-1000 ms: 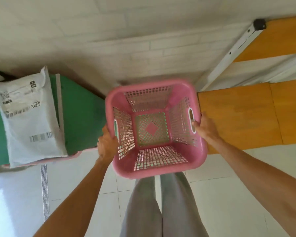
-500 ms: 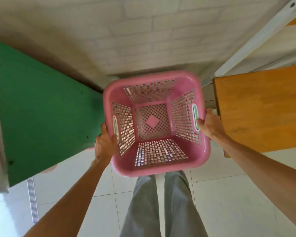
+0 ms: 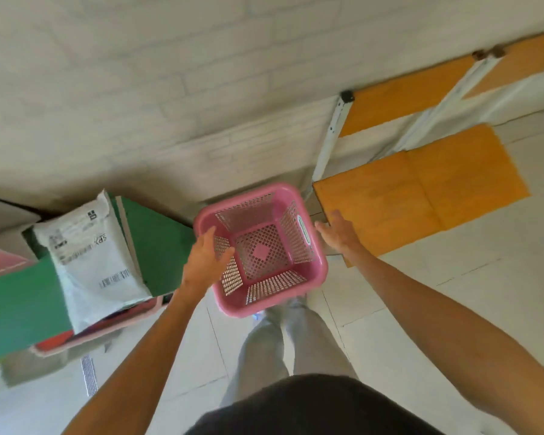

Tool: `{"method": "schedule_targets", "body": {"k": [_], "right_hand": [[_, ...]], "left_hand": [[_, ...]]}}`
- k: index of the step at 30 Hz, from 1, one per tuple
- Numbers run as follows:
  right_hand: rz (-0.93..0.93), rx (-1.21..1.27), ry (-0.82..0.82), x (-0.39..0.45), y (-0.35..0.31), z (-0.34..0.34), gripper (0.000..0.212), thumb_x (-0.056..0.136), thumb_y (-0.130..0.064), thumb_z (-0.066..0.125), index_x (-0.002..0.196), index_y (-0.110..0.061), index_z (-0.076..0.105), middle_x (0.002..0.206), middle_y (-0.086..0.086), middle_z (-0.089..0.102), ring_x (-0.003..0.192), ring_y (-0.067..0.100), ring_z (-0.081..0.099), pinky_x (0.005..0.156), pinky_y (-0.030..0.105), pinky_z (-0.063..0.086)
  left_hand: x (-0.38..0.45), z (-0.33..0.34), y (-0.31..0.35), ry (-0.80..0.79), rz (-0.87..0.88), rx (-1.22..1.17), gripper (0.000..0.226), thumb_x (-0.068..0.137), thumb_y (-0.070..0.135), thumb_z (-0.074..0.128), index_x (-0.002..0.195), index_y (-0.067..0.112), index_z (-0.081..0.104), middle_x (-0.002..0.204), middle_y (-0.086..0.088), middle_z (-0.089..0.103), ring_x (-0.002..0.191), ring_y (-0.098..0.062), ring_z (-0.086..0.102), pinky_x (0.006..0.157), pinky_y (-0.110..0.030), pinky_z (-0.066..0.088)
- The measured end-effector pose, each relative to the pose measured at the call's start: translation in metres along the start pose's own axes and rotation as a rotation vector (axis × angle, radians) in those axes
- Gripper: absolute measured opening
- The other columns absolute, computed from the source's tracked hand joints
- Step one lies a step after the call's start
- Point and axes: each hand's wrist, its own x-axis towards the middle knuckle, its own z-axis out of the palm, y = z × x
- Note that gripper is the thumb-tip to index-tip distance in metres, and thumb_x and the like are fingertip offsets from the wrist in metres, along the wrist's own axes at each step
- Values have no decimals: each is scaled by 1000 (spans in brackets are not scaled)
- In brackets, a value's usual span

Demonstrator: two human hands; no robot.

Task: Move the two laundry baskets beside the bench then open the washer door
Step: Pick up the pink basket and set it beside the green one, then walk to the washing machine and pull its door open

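An empty pink laundry basket (image 3: pixel 261 296) with perforated walls stands on the floor, between the green bench (image 3: pixel 157 246) on its left and an orange wooden surface (image 3: pixel 390 202) on its right. My left hand (image 3: pixel 203 259) hovers over the basket's left rim, fingers apart, holding nothing. My right hand (image 3: pixel 338 232) is just off the basket's right handle, open, not gripping it. A second pink basket (image 3: pixel 107 328) shows partly beneath the bench. No washer is in view.
A grey shipping bag (image 3: pixel 91 262) lies on the green bench. A white metal frame (image 3: pixel 330 136) with orange panels stands against the white brick wall. My legs in grey trousers (image 3: pixel 283 346) stand right behind the basket on the pale tiled floor.
Both hands held the basket by its side handles in the air before. Now the basket sits lower on the floor, both hands have let go, and the view has pulled back.
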Motion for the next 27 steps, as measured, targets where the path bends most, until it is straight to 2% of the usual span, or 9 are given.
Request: {"method": "schedule_targets", "body": {"k": [3, 4, 5, 7, 10, 13, 16, 21, 27], "right_hand": [[-39, -40, 55, -48, 11, -25, 60, 104, -45, 44, 148, -5, 37, 92, 5, 63, 79, 23, 63, 50, 25, 41], [-28, -45, 59, -61, 20, -32, 54, 105, -40, 44, 146, -5, 40, 95, 7, 65, 81, 25, 64, 58, 31, 50], [-6, -47, 66, -72, 29, -41, 52, 106, -37, 44, 146, -4, 42, 108, 13, 67, 94, 30, 66, 72, 36, 55], [48, -29, 95, -93, 53, -59, 50, 106, -36, 44, 144, -4, 46, 128, 21, 63, 117, 36, 61, 94, 40, 52], [130, 10, 142, -121, 92, -86, 53, 106, -40, 42, 146, -6, 45, 136, 23, 58, 127, 37, 54, 103, 44, 46], [199, -66, 167, -142, 134, -116, 58, 106, -49, 34, 150, -12, 41, 142, 18, 55, 133, 35, 50, 111, 47, 38], [247, -135, 188, -158, 177, -148, 61, 105, -55, 28, 149, -15, 42, 143, 14, 55, 136, 32, 47, 114, 49, 33], [272, -189, 239, -179, 257, -219, 62, 105, -55, 25, 150, -15, 42, 145, 12, 55, 137, 30, 47, 113, 49, 34], [314, -206, 302, -188, 370, -325, 61, 106, -53, 26, 148, -14, 43, 141, 12, 57, 132, 30, 51, 110, 48, 38]], "left_hand": [[-22, -18, 36, 7, 160, 174, 81, 91, 65, 50, 152, 15, 32, 151, -12, 44, 136, -32, 44, 106, -55, 43], [-25, -22, 48, 12, 210, 227, 82, 90, 68, 47, 152, 15, 33, 150, -12, 45, 136, -33, 45, 106, -55, 43], [-28, -24, 61, 9, 250, 274, 84, 90, 70, 45, 151, 14, 33, 150, -13, 46, 136, -34, 44, 106, -56, 43], [-32, -24, 88, -33, 315, 355, 86, 90, 73, 40, 152, 14, 32, 151, -14, 45, 138, -35, 43, 109, -58, 40], [-33, -13, 134, -106, 449, 458, 87, 91, 74, 35, 153, 15, 31, 151, -14, 45, 137, -34, 45, 110, -57, 39], [-33, 3, 190, -120, 572, 561, 79, 92, 72, 36, 147, 15, 42, 149, -12, 49, 134, -33, 48, 110, -52, 40], [-34, 23, 251, -133, 653, 628, 75, 90, 72, 35, 137, 15, 51, 142, -12, 56, 129, -32, 51, 106, -48, 41], [-46, 75, 365, -165, 779, 756, 75, 95, 67, 36, 150, 17, 39, 151, -10, 46, 137, -31, 43, 108, -49, 37], [-72, 166, 518, -221, 879, 757, 76, 97, 67, 35, 154, 17, 35, 157, -7, 40, 143, -27, 38, 113, -46, 35]]}}
